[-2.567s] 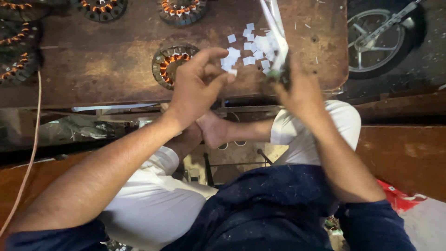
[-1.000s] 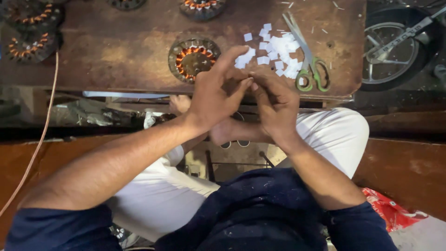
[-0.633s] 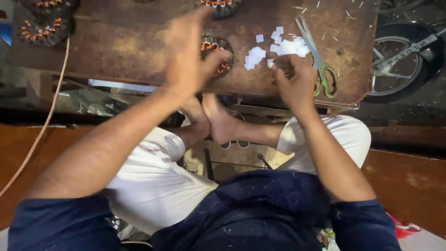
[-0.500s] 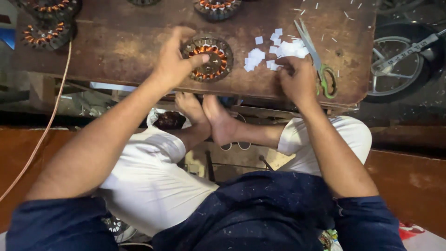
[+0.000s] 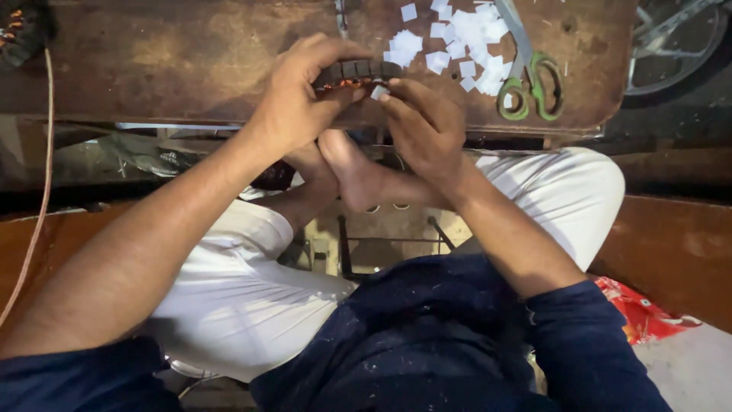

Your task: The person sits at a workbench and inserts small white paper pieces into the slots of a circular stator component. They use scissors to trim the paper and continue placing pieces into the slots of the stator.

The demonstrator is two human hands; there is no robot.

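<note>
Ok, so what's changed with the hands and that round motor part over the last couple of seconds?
The left hand took hold of the motor stator, pulled it toward the near edge of the wooden bench and tipped it on edge. The right hand let go of the scissors, which now lie on the bench, and brings a small white paper piece to the stator. The pile of paper squares stayed put.

1. In front of me is a worn, rusty brown workbench (image 5: 191,61).
2. A pair of green-handled scissors (image 5: 526,72) lies on it near the front edge, blades pointing away from me.
3. Just left of the scissors, a loose scatter of small white paper squares (image 5: 457,38) covers the bench, a few touching the blades.
4. Far left of the scissors, at the bench's corner, sits a copper-wound coil (image 5: 19,27), cut off by the view's edge.
</note>
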